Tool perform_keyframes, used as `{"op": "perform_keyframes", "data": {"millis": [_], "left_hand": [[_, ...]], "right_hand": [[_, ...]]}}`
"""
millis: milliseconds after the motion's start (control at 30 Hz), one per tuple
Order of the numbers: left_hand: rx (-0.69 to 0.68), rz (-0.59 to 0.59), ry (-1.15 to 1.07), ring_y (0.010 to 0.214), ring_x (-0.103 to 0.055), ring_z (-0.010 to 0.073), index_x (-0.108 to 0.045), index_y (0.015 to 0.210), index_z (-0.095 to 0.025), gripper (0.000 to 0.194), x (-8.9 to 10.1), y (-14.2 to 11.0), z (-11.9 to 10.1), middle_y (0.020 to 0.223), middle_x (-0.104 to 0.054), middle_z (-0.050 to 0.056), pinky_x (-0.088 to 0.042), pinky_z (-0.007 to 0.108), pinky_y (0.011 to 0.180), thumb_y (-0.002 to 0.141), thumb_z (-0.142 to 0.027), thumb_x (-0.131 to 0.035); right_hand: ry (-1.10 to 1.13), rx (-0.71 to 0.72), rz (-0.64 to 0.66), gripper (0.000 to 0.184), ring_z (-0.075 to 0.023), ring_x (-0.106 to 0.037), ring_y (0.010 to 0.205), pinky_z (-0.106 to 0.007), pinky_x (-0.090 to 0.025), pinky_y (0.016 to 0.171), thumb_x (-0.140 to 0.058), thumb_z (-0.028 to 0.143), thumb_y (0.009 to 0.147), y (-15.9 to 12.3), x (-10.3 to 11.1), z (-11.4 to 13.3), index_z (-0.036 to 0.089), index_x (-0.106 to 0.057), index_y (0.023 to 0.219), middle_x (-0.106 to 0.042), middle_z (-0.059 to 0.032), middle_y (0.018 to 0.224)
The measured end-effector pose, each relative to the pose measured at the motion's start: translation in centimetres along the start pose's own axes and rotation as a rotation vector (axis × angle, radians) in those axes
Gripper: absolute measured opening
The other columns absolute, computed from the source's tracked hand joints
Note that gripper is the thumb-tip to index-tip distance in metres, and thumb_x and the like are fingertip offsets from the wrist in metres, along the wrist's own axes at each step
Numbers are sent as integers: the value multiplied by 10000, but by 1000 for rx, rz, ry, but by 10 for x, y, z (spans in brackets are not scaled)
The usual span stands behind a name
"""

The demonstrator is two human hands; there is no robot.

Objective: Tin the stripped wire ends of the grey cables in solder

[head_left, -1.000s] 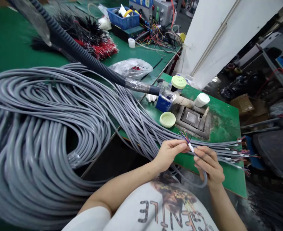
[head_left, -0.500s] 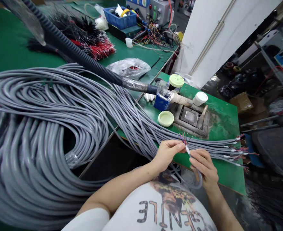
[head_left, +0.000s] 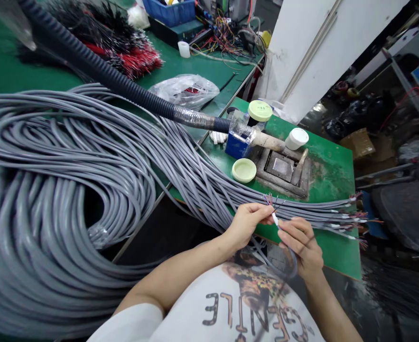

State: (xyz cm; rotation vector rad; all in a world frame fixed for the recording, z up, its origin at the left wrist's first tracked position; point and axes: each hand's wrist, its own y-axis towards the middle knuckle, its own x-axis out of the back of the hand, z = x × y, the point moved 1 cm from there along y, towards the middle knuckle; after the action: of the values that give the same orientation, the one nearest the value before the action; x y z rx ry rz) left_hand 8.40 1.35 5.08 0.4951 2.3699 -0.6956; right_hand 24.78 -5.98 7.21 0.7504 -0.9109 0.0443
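Note:
A grey multi-core cable (head_left: 292, 263) loops below my hands, its end pointing up with thin coloured wires (head_left: 270, 200) fanned out above a white sleeve (head_left: 275, 219). My right hand (head_left: 302, 244) is closed round the cable just under the sleeve. At the base of the coloured wires, my left hand (head_left: 248, 224) pinches with thumb and forefinger. Behind both hands runs a thick bundle of grey cables (head_left: 202, 180), and its stripped ends (head_left: 360, 218) lie at the right side of the green board.
A dirty square solder pot (head_left: 283, 166) sits on the board behind my hands, with a fume hose (head_left: 124, 80) reaching over it. Around it stand a pale green lid (head_left: 244, 170), a white cup (head_left: 297, 138) and a blue box (head_left: 238, 145). Coiled cables (head_left: 34, 228) fill the left.
My view has shifted slightly, so the bench things sit a little higher and further left. Both hands keep their hold on the cable end, and the coloured wires look more spread.

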Motion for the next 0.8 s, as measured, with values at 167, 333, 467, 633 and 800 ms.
{"op": "perform_keyframes", "data": {"millis": [167, 333, 467, 633, 800], "left_hand": [[1, -2, -2, 581, -540, 99, -686, 635, -128, 298, 0, 1, 1, 603, -634, 8, -411, 238, 637, 718, -411, -733], [-41, -5, 40, 576, -520, 92, -671, 612, -126, 280, -2, 0, -1, 589, -624, 5, -405, 231, 629, 728, -375, -729], [-53, -4, 66, 582, -522, 93, -669, 620, -128, 273, -3, -1, -2, 595, -629, 4, -409, 228, 630, 733, -368, -729], [-54, -10, 68, 584, -525, 94, -669, 624, -125, 277, -3, -2, -2, 594, -629, 4, -417, 230, 634, 727, -374, -734], [-76, -30, 75, 585, -530, 90, -658, 639, -128, 281, -4, -2, -1, 600, -629, -5, -426, 227, 639, 704, -383, -753]], "right_hand": [[5, 8, -5, 459, -248, -665, 933, -537, -535, 836, -644, 181, 809, -1, -1, -1, 352, -602, 1234, -709, -31, 1134], [21, 22, -1, 504, -258, -652, 955, -544, -520, 849, -651, 168, 795, 0, 0, 1, 336, -586, 1266, -699, -45, 1157], [44, 12, 6, 537, -265, -644, 973, -542, -516, 855, -652, 140, 782, -1, 3, 3, 331, -581, 1278, -693, -50, 1168], [51, -5, 13, 509, -258, -640, 989, -533, -513, 872, -647, 147, 792, -1, 3, 4, 332, -587, 1262, -694, -46, 1167], [58, 4, 13, 465, -236, -628, 1000, -516, -503, 886, -631, 145, 818, -2, 2, 4, 324, -588, 1245, -696, -48, 1155]]}}
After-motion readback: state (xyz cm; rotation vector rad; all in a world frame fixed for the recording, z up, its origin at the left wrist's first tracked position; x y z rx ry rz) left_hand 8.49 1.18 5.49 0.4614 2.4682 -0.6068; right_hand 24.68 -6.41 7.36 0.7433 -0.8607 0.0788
